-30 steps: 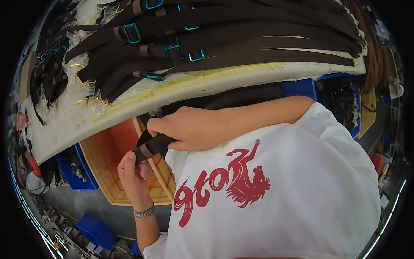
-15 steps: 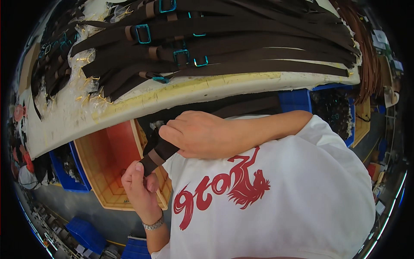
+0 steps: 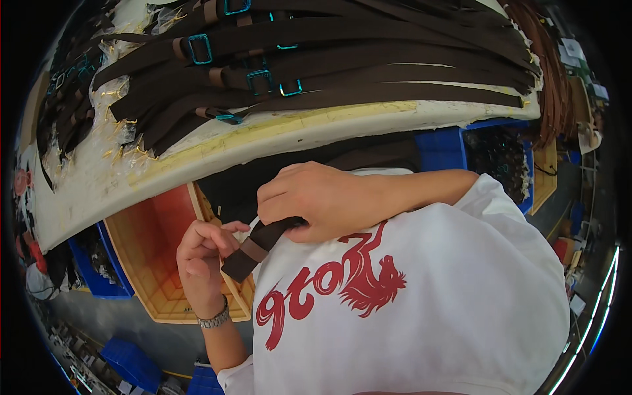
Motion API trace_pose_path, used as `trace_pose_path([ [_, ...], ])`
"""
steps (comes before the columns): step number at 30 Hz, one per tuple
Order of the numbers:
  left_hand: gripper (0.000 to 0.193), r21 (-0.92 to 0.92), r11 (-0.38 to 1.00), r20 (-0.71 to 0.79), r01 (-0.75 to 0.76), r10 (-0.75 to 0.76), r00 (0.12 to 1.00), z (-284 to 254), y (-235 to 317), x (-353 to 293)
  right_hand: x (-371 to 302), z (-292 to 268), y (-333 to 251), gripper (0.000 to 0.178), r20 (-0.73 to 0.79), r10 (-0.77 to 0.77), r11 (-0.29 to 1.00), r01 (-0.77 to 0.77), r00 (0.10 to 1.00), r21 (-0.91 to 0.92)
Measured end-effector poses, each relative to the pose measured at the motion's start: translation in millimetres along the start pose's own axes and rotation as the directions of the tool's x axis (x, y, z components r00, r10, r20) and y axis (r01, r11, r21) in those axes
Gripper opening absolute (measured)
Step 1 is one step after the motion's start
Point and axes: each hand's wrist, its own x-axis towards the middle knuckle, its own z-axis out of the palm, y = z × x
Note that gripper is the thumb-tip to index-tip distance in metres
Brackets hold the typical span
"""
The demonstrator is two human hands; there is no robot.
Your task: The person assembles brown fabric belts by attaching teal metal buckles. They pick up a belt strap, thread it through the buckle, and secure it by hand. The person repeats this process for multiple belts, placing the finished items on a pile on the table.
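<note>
A dark brown webbing strap [image 3: 271, 232] with a lighter brown loop [image 3: 254, 249] round it is gripped by my right hand [image 3: 316, 197], in front of my shirt. Its short flat end slants down to the lower left, past the loop. Close by that end, my left hand [image 3: 203, 253] holds nothing; its thumb and fingers are apart, with the fingertips near the strap's edge. A watch [image 3: 214, 316] circles the left wrist. My right palm and the rest of the strap under it are hidden.
Many dark straps [image 3: 368, 59] with teal-edged buckles [image 3: 199, 49] cover the pale tabletop [image 3: 85, 204] ahead. Clear plastic and gold bits lie at its left. Below the edge stand a yellow crate [image 3: 148, 289] with a reddish inside and blue bins [image 3: 444, 151].
My left hand has let go of the strap's end and spread its fingers. The right hand keeps its grip, and its fingers have shifted on the strap. The whole view has moved slightly.
</note>
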Motion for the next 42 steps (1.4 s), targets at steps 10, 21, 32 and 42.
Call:
trace_pose_path([
  [10, 0.036, 0.407, 0.893, 0.411, 0.193, -0.368, 0.834, -9.5, 37.2, 19.6, -0.8, -19.4, 0.6, 0.029, 0.251, 0.129, 0.926, -0.207, 0.959, 0.316],
  [21, 0.025, 0.575, 0.816, 0.347, 0.056, -0.305, 0.887, -1.2, 21.1, 20.1, -23.0, -29.6, 2.5, 0.017, 0.238, -0.029, 0.882, -0.087, 0.971, 0.463],
  [32, 0.022, 0.410, 0.894, 0.325, 0.180, -0.327, 0.887, 20.7, -7.0, 40.4, -18.3, -9.4, 17.2, 0.015, 0.259, 0.496, 0.526, -0.524, 0.829, 0.670],
  [42, 0.027, 0.398, 0.908, 0.436, 0.133, -0.315, 0.843, -5.6, 8.9, 53.0, 4.0, -52.3, 37.6, 0.061, 0.574, 0.114, 0.611, -0.513, 0.811, 0.603],
])
